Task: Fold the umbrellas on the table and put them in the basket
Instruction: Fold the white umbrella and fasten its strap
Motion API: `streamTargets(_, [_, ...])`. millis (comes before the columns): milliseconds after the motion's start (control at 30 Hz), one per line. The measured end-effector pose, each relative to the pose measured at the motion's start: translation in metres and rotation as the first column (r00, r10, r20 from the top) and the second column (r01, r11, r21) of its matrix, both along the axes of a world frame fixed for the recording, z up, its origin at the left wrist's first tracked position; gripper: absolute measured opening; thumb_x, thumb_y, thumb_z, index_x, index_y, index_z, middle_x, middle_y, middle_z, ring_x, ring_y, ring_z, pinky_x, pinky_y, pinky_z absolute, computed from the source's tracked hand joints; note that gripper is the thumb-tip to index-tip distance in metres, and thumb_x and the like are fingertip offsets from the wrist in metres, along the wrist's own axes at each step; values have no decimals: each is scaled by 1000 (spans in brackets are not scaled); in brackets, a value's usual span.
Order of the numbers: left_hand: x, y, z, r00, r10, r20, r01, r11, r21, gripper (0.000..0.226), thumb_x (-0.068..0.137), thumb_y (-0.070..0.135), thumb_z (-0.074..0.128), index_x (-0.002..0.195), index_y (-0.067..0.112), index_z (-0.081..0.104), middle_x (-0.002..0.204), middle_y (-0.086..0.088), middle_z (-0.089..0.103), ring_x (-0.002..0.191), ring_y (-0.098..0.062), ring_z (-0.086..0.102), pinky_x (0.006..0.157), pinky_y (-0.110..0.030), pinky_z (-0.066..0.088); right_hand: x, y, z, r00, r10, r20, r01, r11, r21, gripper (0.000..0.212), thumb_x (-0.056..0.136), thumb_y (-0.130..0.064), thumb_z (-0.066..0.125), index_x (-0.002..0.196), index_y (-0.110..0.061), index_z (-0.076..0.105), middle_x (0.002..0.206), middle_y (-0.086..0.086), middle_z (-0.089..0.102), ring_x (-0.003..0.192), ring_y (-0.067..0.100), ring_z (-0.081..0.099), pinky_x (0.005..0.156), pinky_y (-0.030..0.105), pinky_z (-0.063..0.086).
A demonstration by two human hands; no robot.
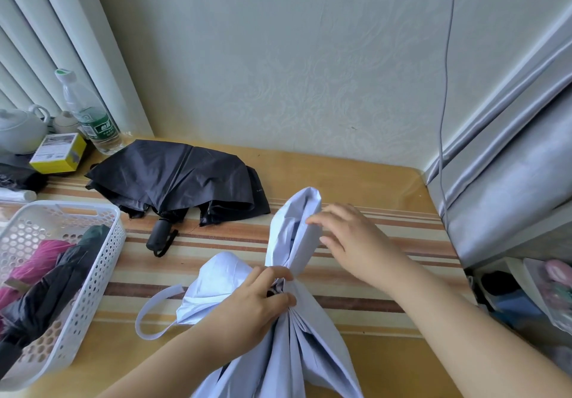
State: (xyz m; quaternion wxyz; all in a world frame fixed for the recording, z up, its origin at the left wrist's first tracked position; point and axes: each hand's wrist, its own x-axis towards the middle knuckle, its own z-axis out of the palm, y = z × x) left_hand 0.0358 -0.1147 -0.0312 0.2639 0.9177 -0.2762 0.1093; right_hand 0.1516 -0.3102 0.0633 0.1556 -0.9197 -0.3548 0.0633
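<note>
The task looks a little past halfway: the white perforated basket [66,277] at the left edge of the table already holds folded umbrellas, one magenta [34,266] and at least one dark [58,286] (how many dark ones lie there I cannot tell). The pale lilac umbrella [294,320] is the one in hand, collapsed but with its cloth loose; the left hand [257,307] pinches the gathered canopy at its waist, thumb and fingers curled round the bunch, while the right hand [346,242] lies with straight, spread fingers against the upper flap of cloth, seemingly smoothing a pleat. Its closing strap [154,314] trails free on the table to the left, so wrapping and fastening are not yet done. The black umbrella [182,180] lies farther back, collapsed but unrolled, its handle [159,235] pointing toward the person; it appears untouched. The table [356,180] wears a striped tan and brown cover under a glossy sheet. At the far left corner stand a water bottle [89,115], a yellow box [58,153] and a white teapot [18,131], beside a pleated curtain [46,26]. Embossed wallpaper [294,57] backs the table, and a grey satin cover [510,165] drapes something at right.
</note>
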Motion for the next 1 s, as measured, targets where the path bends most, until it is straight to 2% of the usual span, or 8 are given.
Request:
streamTargets(133, [-5, -4, 1, 999, 5, -41, -5, 1000, 7, 42, 69, -4, 72, 100, 23, 63, 121, -7, 38, 97, -16, 45, 70, -23, 48, 10, 8, -19, 970, 231, 73, -217, 962, -163, 34, 91, -11, 56, 121, -26, 61, 133, -6, 48, 127, 18, 23, 107, 35, 13])
streamTargets(233, [-5, -2, 1, 998, 37, -47, -39, 999, -33, 39, 72, -1, 71, 101, 24, 63, 122, -8, 37, 105, -17, 45, 79, -19, 47, 12, 5, -24, 975, 210, 73, -183, 944, -273, 13, 95, -22, 52, 101, -20, 64, 121, -6, 54, 130, 20, 30, 104, 30, 4])
streamTargets(400, [2, 5, 8, 987, 140, -86, -148, 984, -98, 28, 88, 17, 40, 103, 28, 60, 121, -5, 37, 105, -14, 45, 96, -5, 25, -4, -11, -25, 996, 92, -12, -92, 950, -298, 14, 99, -30, 45, 91, -24, 54, 96, -11, 56, 110, 14, 43, 99, 28, 17])
streamTargets(533, [6, 2, 12, 984, 140, -115, -155, 978, -141, 31, 86, 11, 38, 103, 27, 59, 113, 2, 34, 101, -6, 42, 96, -3, 25, -23, -3, -25, 988, 106, -115, -120, 985, -126, 21, 94, -33, 54, 113, -25, 59, 96, -10, 62, 94, 11, 49, 85, 23, 26])
streamTargets(633, [5, -2, 10, 983, 162, -81, -172, 976, -132, 30, 85, 3, 48, 101, 25, 60, 119, 0, 35, 107, -10, 40, 101, -10, 24, -34, 7, -30, 980, 130, -152, -141, 988, -63, 16, 92, -26, 56, 104, -19, 64, 96, -5, 62, 94, 13, 51, 79, 26, 30])
streamTargets(733, [6, -2, 11, 992, 117, -46, -121, 985, -123, 28, 87, 5, 41, 101, 20, 61, 114, 4, 44, 107, -13, 42, 99, -9, 26, -44, 6, -36, 956, 163, -244, -170, 985, -7, 21, 95, -22, 52, 106, -18, 69, 102, -1, 57, 98, 17, 51, 85, 32, 39])
streamTargets(867, [8, 4, 9, 994, 103, -43, -107, 988, -114, 28, 87, 1, 46, 101, 16, 64, 110, 8, 49, 107, -10, 42, 100, -6, 25, -40, -17, -32, 954, 19, -298, -44, 996, -76, 32, 96, -45, 49, 112, -28, 70, 99, -13, 44, 101, 9, 42, 90, 29, 36])
streamTargets(1000, [11, 7, 8, 994, 79, -70, -86, 991, -106, 36, 78, -9, 54, 102, 16, 64, 111, 10, 48, 105, -9, 43, 99, -5, 26, -19, -43, -37, 953, -279, -117, 236, 928, -289, 38, 97, -48, 43, 98, -19, 67, 101, -6, 43, 102, 16, 40, 85, 29, 34])
